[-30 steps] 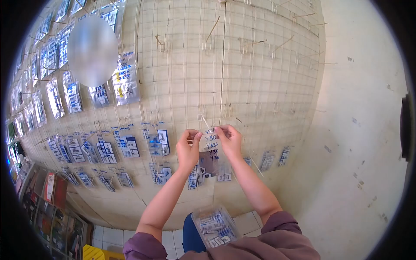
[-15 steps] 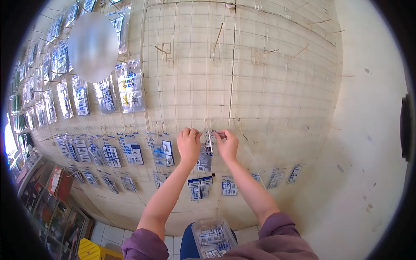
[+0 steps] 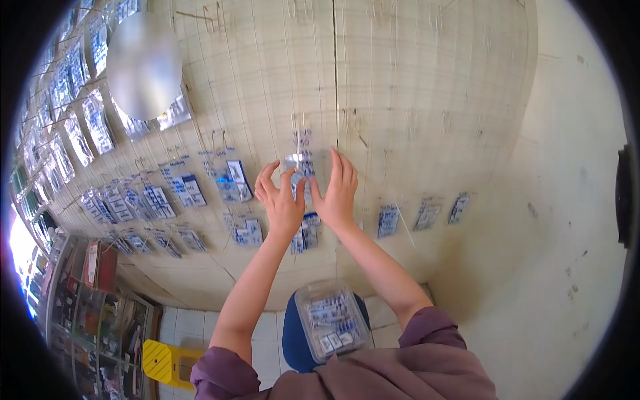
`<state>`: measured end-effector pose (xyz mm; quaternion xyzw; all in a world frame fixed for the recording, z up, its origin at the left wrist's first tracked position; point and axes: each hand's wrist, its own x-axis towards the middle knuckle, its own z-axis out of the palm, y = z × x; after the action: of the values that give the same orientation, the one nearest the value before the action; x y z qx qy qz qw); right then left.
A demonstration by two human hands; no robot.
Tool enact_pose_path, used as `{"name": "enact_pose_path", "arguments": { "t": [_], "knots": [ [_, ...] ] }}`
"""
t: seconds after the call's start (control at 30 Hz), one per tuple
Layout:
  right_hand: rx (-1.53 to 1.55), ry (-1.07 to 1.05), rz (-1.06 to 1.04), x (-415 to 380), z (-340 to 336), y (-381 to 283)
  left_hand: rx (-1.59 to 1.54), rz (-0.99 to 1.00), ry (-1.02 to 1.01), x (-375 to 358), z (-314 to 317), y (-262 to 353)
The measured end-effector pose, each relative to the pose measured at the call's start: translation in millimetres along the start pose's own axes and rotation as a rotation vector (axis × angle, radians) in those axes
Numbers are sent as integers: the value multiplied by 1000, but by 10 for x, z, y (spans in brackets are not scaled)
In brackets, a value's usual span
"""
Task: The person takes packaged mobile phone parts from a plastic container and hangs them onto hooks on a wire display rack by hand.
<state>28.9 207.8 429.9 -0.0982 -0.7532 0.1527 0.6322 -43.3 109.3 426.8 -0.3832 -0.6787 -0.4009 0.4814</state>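
Observation:
A clear plastic packet [image 3: 304, 157] with blue handwriting hangs on the wire grid, with a grey part showing near its lower end. My left hand [image 3: 283, 203] is at the packet's lower left, its fingers apart and loosely curved. Just across from it, my right hand [image 3: 339, 193] has its fingers stretched upward and its thumb near the packet's lower right. Whether either thumb touches the plastic is hard to see. Below the hands hangs another blue-and-white packet [image 3: 306, 233], partly covered by them.
Rows of packets [image 3: 190, 191] hang to the left. More packets [image 3: 389, 221] hang lower right. Bare hooks [image 3: 357, 127] stick out of the grid. A clear tub [image 3: 313, 291] of packets rests on a blue seat [image 3: 293, 343]. A yellow stool [image 3: 160, 360] stands by a glass cabinet [image 3: 100, 320].
The view has tipped downward, showing more of the tub and floor. Both hands have moved from the packet's top to its lower part, and their fingers have spread from a pinch.

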Motion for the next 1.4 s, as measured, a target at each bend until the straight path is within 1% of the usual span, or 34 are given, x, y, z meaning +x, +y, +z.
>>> {"name": "enact_pose_path", "arguments": {
  "t": [0.07, 0.23, 0.3, 0.37, 0.4, 0.43, 0.47, 0.5, 0.53, 0.57, 0.6, 0.63, 0.67, 0.7, 0.73, 0.77, 0.8, 0.83, 0.87, 0.9, 0.93, 1.0, 1.07, 1.1, 1.17, 1.23, 1.3, 1.37, 1.4],
  "knots": [
    [10, -41, 39, -284, -149, -96, -94, 1, -47, -233, -115, 76],
    [-13, -173, 133, -1171, -421, -127, -158, -45, -191, -890, -376, 202],
    [24, -245, 256, -1519, -508, -105, -176, -54, -242, -1167, -460, 215],
    [9, -279, 328, -1907, -589, 13, -199, 5, -331, -1487, -525, 192],
    [8, -296, 379, -2112, -620, 91, -208, -7, -349, -1634, -557, 169],
    [-3, -308, 394, -2339, -649, 168, -242, 79, -432, -1786, -588, 141],
    [0, -336, 483, -2581, -687, 232, -278, 167, -515, -1949, -610, 108],
    [1, -364, 574, -2841, -731, 294, -290, 155, -532, -2143, -613, 70],
    [-9, -373, 589, -3105, -764, 358, -317, 137, -649, -2358, -583, 20],
    [-15, -417, 683, -3372, -789, 425, -344, 120, -763, -2572, -538, -25],
    [-18, -461, 778, -3638, -805, 488, -351, 114, -777, -2794, -507, -58],
    [-23, -464, 794, -3898, -788, 571, -325, 75, -922, -3019, -470, -100],
    [38, -503, 987, -4160, -764, 657, -296, 37, -1067, -3240, -432, -149],
    [99, -539, 1179, -4379, -754, 730, -302, 34, -1082, -3457, -395, -202],
    [94, -542, 1195, -4551, -743, 778, -273, 7, -1192, -3660, -360, -253],
    [225, -458, 1540, -4702, -709, 849, -242, -20, -1297, -3849, -285, -297],
    [361, -351, 1880, -4848, -681, 889, -248, -23, -1310, -4002, -223, -319],
    [355, -350, 1891, -5006, -647, 916, -205, -57, -1377, -4134, -145, -336],
    [440, -238, 2005, -5171, -599, 915, -161, -89, -1446, -4258, -54, -365],
    [526, -117, 2111, -5223, -526, 917, -164, -88, -1457, -4354, 57, -390],
    [522, -111, 2123, -5270, -438, 942, -133, -95, -1457, -4458, 159, -412],
    [634, 103, 2190, -5369, -292, 973, -106, -100, -1473, -4636, 324, -436],
    [642, 145, 2211, -5428, -173, 1031, -111, -125, -1430, -4740, 518, -471],
    [656, 176, 2218, -5404, -132, 1048, -117, -122, -1442, -4789, 588, -481],
    [614, 170, 2234, -5346, -75, 1056, -99, -169, -1439, -4878, 702, -490],
    [577, 155, 2245, -5337, -10, 1071, -53, -159, -1435, -4930, 754, -468],
    [528, 194, 2251, -5318, 37, 1071, -6, -148, -1429, -4955, 780, -446],
    [524, 194, 2257, -5291, 26, 1067, 20, -147, -1357, -4953, 783, -427],
    [523, 191, 2259, -5298, 15, 1070, 20, -147, -1358, -4933, 776, -421]
  ]
}}
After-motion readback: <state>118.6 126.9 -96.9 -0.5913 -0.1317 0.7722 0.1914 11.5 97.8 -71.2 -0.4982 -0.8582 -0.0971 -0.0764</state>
